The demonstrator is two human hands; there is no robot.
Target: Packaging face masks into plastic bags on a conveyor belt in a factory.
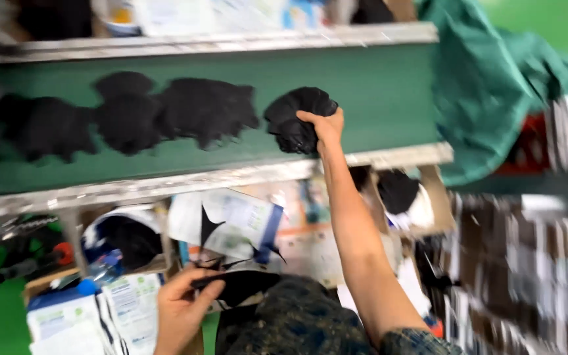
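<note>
Reaching up to a green conveyor belt (376, 98) with a black fabric bundle (298, 117).

The right hand (323, 126) is clamping its fingers on the bundle at about one o'clock, just beside a row of black pieces (165, 113) lying at eleven. The left hand (180, 307) is pinching a flat black piece (241, 284) at six o'clock.
</note>
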